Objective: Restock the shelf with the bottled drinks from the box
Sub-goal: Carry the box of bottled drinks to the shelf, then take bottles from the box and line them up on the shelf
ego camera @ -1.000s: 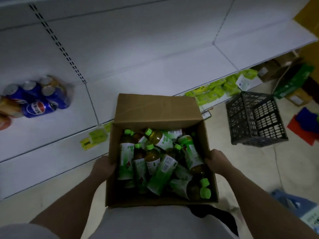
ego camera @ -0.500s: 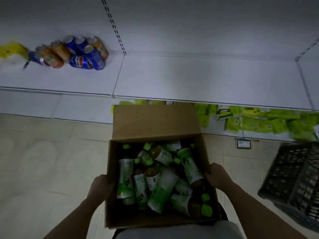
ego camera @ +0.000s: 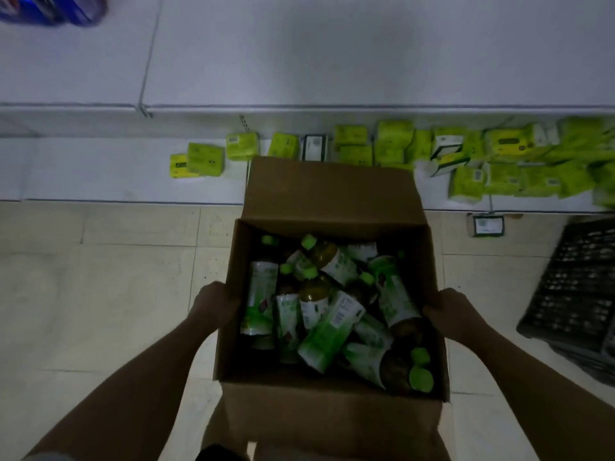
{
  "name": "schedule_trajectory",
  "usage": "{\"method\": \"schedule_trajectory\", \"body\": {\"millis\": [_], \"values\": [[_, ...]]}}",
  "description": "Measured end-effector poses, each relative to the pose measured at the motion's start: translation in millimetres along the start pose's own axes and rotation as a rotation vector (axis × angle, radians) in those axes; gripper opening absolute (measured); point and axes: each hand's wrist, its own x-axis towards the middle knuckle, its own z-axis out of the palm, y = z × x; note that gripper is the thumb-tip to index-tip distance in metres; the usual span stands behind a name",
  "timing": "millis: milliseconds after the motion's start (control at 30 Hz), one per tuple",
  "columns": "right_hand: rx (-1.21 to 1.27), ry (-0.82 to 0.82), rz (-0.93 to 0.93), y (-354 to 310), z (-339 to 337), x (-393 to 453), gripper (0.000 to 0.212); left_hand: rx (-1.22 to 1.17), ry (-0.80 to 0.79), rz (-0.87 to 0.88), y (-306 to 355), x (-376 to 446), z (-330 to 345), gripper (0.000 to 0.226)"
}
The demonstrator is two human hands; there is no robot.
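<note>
An open brown cardboard box (ego camera: 329, 194) hangs in front of me above the tiled floor. My left hand (ego camera: 213, 307) grips its left wall and my right hand (ego camera: 452, 311) grips its right wall. Inside lie several bottled drinks (ego camera: 327, 331) with green caps and green-white labels, jumbled on their sides. The box's far flap stands up toward the white shelf (ego camera: 332, 61), whose wide board is bare in the middle.
Blue cans (ego camera: 50, 8) sit at the shelf's top left corner. Several yellow-green packets (ego camera: 482, 161) lie along the bottom shelf. A black plastic crate (ego camera: 575, 287) stands on the floor at the right. Beige floor tiles (ego camera: 100, 294) spread to the left.
The view has tipped downward and closer to the shelf. The cans slid to the top left corner, and the box sits lower in front of the bottom shelf. Both hands keep their grip.
</note>
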Motion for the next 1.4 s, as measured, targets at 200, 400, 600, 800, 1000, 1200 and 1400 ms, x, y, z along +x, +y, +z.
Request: {"method": "schedule_trajectory", "body": {"millis": [200, 400, 600, 800, 1000, 1200, 1400], "values": [[0.003, 0.044, 0.032, 22.5, 76.9, 149.9, 0.036, 0.033, 0.067, 0.05, -8.0, 169.4, 100.3, 0.036], [0.089, 0.184, 0.096, 49.6, 177.5, 294.1, 0.015, -0.047, 0.13, 0.045, -13.2, 309.4, 205.5, 0.019], [0.104, 0.375, 0.125, 36.5, 203.8, 291.9, 0.036, -0.088, 0.165, 0.142, -11.8, 310.5, 213.6, 0.021], [-0.09, 0.189, -0.063, 13.5, 187.6, 197.6, 0.042, 0.006, 0.063, 0.219, -16.8, 217.1, 216.2, 0.046], [-0.101, 0.405, -0.295, -29.7, 150.9, 117.3, 0.051, 0.024, 0.353, 0.453, 2.9, 143.2, 158.4, 0.063], [-0.06, 0.502, -0.39, -50.3, 137.8, 57.9, 0.049, 0.025, 0.439, 0.542, 23.7, 72.6, 145.8, 0.058], [-0.016, 0.53, -0.374, -41.5, 148.6, 34.8, 0.049, 0.047, 0.461, 0.594, 31.9, 49.5, 157.9, 0.058]]}}
